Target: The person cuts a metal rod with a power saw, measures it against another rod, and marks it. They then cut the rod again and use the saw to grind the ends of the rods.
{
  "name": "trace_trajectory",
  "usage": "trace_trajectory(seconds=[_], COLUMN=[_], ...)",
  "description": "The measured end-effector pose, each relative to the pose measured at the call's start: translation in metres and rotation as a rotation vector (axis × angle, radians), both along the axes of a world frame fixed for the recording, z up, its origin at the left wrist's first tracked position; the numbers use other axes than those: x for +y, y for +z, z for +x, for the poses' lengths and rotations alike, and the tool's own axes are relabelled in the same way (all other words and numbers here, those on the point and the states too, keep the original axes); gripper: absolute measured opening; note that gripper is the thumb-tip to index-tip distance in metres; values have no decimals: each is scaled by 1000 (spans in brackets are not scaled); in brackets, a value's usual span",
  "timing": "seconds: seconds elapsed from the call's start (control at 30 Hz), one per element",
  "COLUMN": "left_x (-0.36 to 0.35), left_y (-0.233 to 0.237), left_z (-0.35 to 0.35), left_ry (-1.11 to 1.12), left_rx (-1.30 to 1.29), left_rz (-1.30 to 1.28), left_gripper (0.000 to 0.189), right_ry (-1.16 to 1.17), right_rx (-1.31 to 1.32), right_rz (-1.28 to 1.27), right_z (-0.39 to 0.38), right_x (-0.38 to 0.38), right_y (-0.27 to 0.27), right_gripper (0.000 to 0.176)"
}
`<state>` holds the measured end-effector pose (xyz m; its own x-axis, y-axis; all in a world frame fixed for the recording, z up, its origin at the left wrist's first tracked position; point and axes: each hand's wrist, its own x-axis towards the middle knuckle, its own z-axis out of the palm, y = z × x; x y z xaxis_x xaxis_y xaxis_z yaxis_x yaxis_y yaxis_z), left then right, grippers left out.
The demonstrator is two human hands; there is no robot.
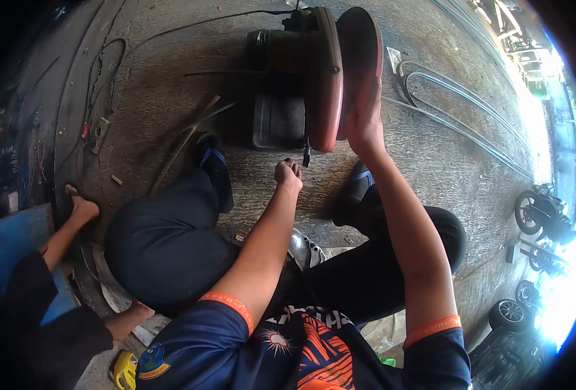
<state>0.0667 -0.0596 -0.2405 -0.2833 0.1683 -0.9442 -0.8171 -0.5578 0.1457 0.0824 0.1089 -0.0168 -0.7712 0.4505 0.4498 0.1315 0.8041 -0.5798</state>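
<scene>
A machine with a red round housing (327,84) and a dark motor body stands on the floor before me. Beside the housing is a round reddish cover (359,52), apart from it along the near side. My right hand (367,127) holds this cover at its lower right edge, with the fingers running up its outer side. My left hand (289,174) is closed just below the machine, its fingers curled; whatever they hold, if anything, is too small to make out. Close to those fingertips, a small black lever (307,156) hangs under the housing.
A dark metal tray-like base (278,120) sits under the machine. Bent metal rods (457,117) lie to the right, a cable (171,29) to the left. A shiny rounded metal part (299,247) lies between my legs. Another person's bare foot (83,207) is at left; motorbikes (541,214) stand at right.
</scene>
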Motion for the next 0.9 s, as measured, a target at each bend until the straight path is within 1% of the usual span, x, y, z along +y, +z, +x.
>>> trace_trajectory(seconds=[0.07,0.1,0.13,0.2,0.23,0.27,0.33,0.37,0.4,0.47,0.5,0.53,0.6,0.63,0.67,0.73,0.77,0.8,0.83,0.87,0.9], left_x=[0,1,2,3,4,5,10,13,14,13,16,15,6,0,-1,1,1,3,8,11,11], left_y=[-8,2,18,51,60,55,14,0,4,12,13,14,17,42,51,55,56,34,-4,-26,-18], left_z=[-6,-7,-7,-6,-3,-2,3,6,7,8,7,3,-5,-9,-6,0,1,9,22,28,24], left_ry=[-286,-482,-481,-356,-71,-74,-242,-298,-299,-572,-540,-540,-528,-542,-541,-154,-147,-149,-381,-593,-563], left_rx=[-82,-104,-102,-338,-362,-361,-72,0,1,549,532,532,-156,-357,-357,-339,-289,-292,120,532,530], left_rz=[-238,-221,-224,377,540,539,322,192,191,-313,-444,-446,-126,148,145,570,567,566,200,-180,-342], left_gripper=[15,22,22,28,24,24,19,10,10,15,28,28,43,53,53,49,31,31,26,21,22], right_ry=[-1,-2,0,13,10,15,19,7,-3,6,15,15,-5,-4,10,24,24,23,20,17,14], right_rx=[-13,-25,-22,-32,-30,-32,-35,-47,-58,-52,-48,-47,-55,-55,-48,-39,-33,-28,-30,-49,-66], right_rz=[8,18,16,35,33,-6,-44,-39,-34,-21,-7,-8,9,7,-6,-16,-14,-12,-12,-17,-21], right_z=[0,-1,0,2,2,2,3,3,3,3,3,3,3,3,3,2,2,3,4,4,4], right_x=[0,1,1,2,2,2,2,2,2,3,2,2,1,1,1,2,2,2,2,2,2], right_y=[1,2,3,3,2,2,2,3,2,3,3,3,4,4,4,4,3,3,2,2,2], right_gripper=[81,81,81,80,80,80,80,80,80,80,80,80,81,81,82,83,83,83,83,80,76])
